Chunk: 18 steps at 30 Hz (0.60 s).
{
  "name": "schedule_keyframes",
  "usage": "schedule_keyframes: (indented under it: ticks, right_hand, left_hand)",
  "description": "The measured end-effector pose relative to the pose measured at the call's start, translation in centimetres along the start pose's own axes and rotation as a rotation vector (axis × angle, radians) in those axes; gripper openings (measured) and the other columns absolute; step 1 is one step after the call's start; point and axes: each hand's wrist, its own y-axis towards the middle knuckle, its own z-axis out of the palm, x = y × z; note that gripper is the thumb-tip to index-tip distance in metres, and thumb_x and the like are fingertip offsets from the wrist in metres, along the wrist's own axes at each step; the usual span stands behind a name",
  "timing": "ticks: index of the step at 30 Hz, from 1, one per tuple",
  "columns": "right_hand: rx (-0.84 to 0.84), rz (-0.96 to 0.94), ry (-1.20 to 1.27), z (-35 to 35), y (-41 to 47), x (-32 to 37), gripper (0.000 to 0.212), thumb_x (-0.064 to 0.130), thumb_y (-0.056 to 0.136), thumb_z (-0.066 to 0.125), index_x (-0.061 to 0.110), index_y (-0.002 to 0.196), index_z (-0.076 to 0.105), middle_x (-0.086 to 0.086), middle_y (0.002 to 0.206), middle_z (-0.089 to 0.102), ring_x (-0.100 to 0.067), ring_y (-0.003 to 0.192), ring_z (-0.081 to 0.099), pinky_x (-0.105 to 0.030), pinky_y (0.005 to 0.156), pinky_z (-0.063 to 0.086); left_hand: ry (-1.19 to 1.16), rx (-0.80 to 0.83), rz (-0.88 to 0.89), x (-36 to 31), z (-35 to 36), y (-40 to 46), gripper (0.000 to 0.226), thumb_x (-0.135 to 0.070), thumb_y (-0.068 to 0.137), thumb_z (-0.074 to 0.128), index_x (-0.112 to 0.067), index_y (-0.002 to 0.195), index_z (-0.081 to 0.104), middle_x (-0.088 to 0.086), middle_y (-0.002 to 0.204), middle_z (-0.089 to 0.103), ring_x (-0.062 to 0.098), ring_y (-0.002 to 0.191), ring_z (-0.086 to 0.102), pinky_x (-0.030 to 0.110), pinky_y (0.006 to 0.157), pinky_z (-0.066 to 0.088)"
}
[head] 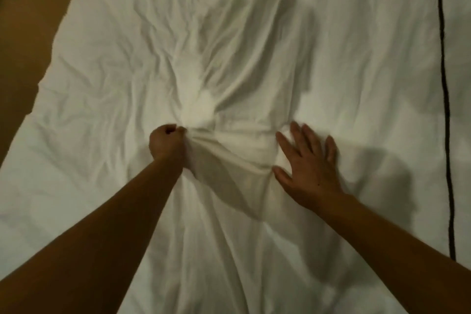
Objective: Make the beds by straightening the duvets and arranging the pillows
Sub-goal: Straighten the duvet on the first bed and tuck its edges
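Observation:
A white, wrinkled duvet (114, 79) covers nearly the whole view. My left hand (165, 144) is a closed fist gripping a bunch of the duvet's fabric near the middle, and creases fan out from the fist. My right hand (308, 163) lies flat on the duvet to the right of that bunch, fingers spread, pressing down and holding nothing. A raised fold of cloth stretches between the two hands. No pillow is in view.
A thin black line of piping (444, 84) runs down the bedding at the right. Brown floor (30, 7) shows past the duvet's left edge and upper left corner.

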Motion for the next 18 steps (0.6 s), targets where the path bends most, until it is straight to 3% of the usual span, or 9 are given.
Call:
schedule_keyframes:
  ticks: [3,6,8,10,11,13,15,18]
  right_hand:
    - [-0.01,-0.02,-0.023,-0.1,2.2,-0.6,0.073,0.065,0.089,0.035,0.042,0.155,0.011,0.003,0.167,-0.006,-0.02,0.152,-0.007,-0.058,0.118,-0.002]
    - [-0.053,-0.029,-0.048,-0.7,5.5,-1.6,0.071,0.066,0.09,0.032,0.042,0.155,0.013,0.003,0.167,-0.004,-0.021,0.153,-0.005,-0.058,0.118,-0.002]
    - [-0.102,-0.017,-0.064,-1.2,8.3,-2.5,0.071,0.067,0.091,0.031,0.042,0.155,0.014,0.003,0.167,-0.002,-0.021,0.153,-0.003,-0.06,0.118,0.0]
    - [-0.146,-0.013,-0.08,-1.6,11.3,-3.3,0.071,0.066,0.092,0.029,0.041,0.155,0.011,0.004,0.167,-0.003,-0.022,0.153,-0.002,-0.062,0.117,0.0]
    - [-0.167,-0.011,-0.086,-1.8,13.2,-3.7,0.071,0.066,0.092,0.028,0.04,0.156,0.01,0.004,0.167,-0.003,-0.022,0.153,-0.003,-0.063,0.117,0.001]
    - [-0.197,0.021,-0.082,-2.4,17.0,-4.5,0.071,0.065,0.093,0.027,0.04,0.156,0.008,0.006,0.166,-0.006,-0.022,0.152,-0.005,-0.064,0.116,-0.001]
    - [-0.225,0.088,-0.047,-3.2,20.3,-5.1,0.071,0.065,0.093,0.028,0.041,0.156,0.005,0.005,0.166,-0.006,-0.021,0.152,-0.006,-0.065,0.115,-0.004]
    - [-0.249,0.15,0.011,-4.3,24.6,-5.4,0.071,0.065,0.093,0.03,0.042,0.156,0.006,0.003,0.166,-0.005,-0.023,0.152,-0.005,-0.069,0.113,-0.006]
  left_hand:
    - [0.074,0.139,0.116,-1.5,2.4,0.3,0.031,-0.038,0.089,0.066,-0.013,0.106,0.059,-0.001,0.096,0.064,0.018,0.088,0.063,0.035,0.08,0.051]
    - [0.104,0.198,0.181,-4.1,5.1,1.8,0.044,-0.046,0.084,0.072,-0.01,0.109,0.064,0.003,0.099,0.068,0.024,0.088,0.066,0.042,0.081,0.058]
    - [0.076,0.163,0.18,-5.6,6.8,4.3,0.037,-0.043,0.083,0.072,-0.007,0.087,0.067,0.006,0.083,0.069,0.027,0.077,0.067,0.049,0.077,0.061]
    - [-0.028,0.137,0.104,-6.5,8.0,7.0,0.03,-0.033,0.087,0.071,-0.013,0.067,0.061,0.002,0.069,0.062,0.024,0.071,0.062,0.043,0.081,0.059]
    - [-0.112,0.131,0.061,-6.4,8.4,8.2,0.027,-0.029,0.089,0.071,-0.019,0.066,0.06,-0.001,0.07,0.061,0.023,0.074,0.061,0.037,0.081,0.056]
    - [-0.25,0.094,-0.035,-5.1,9.0,10.2,0.02,-0.028,0.087,0.073,-0.022,0.069,0.066,-0.002,0.075,0.065,0.021,0.08,0.062,0.034,0.084,0.054]
    - [-0.315,0.074,-0.106,-3.5,9.4,11.4,0.014,-0.031,0.083,0.077,-0.022,0.074,0.071,0.002,0.082,0.071,0.025,0.086,0.066,0.04,0.09,0.056]
    - [-0.333,0.192,-0.209,-3.5,9.2,12.5,0.012,-0.025,0.084,0.078,-0.015,0.083,0.072,0.01,0.085,0.073,0.029,0.087,0.068,0.041,0.085,0.058]
